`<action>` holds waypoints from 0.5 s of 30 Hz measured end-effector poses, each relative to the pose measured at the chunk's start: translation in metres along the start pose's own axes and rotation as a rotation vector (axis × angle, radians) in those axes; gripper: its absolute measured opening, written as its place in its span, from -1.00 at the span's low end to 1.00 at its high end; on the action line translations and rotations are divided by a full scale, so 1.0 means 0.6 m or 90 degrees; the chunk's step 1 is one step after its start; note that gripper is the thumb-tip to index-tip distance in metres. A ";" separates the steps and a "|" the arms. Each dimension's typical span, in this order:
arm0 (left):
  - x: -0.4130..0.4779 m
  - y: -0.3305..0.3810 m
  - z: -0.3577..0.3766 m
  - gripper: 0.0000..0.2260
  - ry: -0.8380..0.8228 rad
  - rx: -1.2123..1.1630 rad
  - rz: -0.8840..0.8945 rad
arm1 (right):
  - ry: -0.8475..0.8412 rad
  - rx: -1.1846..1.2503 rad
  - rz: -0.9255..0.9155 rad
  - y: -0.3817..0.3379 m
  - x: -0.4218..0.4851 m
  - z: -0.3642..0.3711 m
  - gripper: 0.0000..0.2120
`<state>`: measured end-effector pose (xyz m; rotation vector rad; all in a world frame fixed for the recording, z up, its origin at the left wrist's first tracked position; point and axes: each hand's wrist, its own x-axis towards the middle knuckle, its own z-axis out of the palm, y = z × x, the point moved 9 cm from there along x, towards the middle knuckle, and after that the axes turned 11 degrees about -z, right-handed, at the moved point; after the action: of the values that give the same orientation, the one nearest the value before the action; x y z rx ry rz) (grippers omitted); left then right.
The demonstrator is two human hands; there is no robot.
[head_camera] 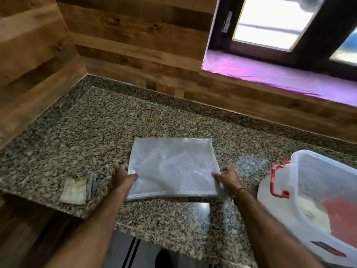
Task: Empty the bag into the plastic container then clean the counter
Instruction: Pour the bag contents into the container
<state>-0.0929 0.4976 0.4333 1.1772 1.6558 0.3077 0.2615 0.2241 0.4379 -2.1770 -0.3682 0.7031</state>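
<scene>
Wood-plank walls (119,29) meet a speckled granite counter (81,128) (bright dark-framed window (270,26) above, at right)

Bench (81,132): speckled granite, brown, black and cream, set into a corner of wood-look walls, with a raised granite lip along the back.

On it, left to right:
- Folded cloth (76,190), pale yellow check, frayed threads, near my front edge.
- Clear plastic bag (172,167), flat at centre, its near corners under my left grip (123,174) and right grip (228,177).
- Plastic container (316,192), translucent white, red latch, pale contents inside, at far right.
</scene>
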 end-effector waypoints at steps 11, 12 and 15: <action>-0.068 0.034 0.032 -0.43 0.095 0.247 0.129 | 0.050 -0.130 -0.099 -0.018 -0.029 -0.023 -0.73; -0.079 0.046 0.037 -0.41 0.108 0.267 0.141 | 0.052 -0.132 -0.120 -0.030 -0.033 -0.027 -0.70; -0.123 0.098 0.063 -0.36 0.118 0.273 0.202 | 0.075 -0.144 -0.218 -0.088 -0.055 -0.050 -0.66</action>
<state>-0.0304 0.4540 0.5007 1.7874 1.7443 0.2723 0.2514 0.2236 0.5061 -2.2727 -0.7674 0.3549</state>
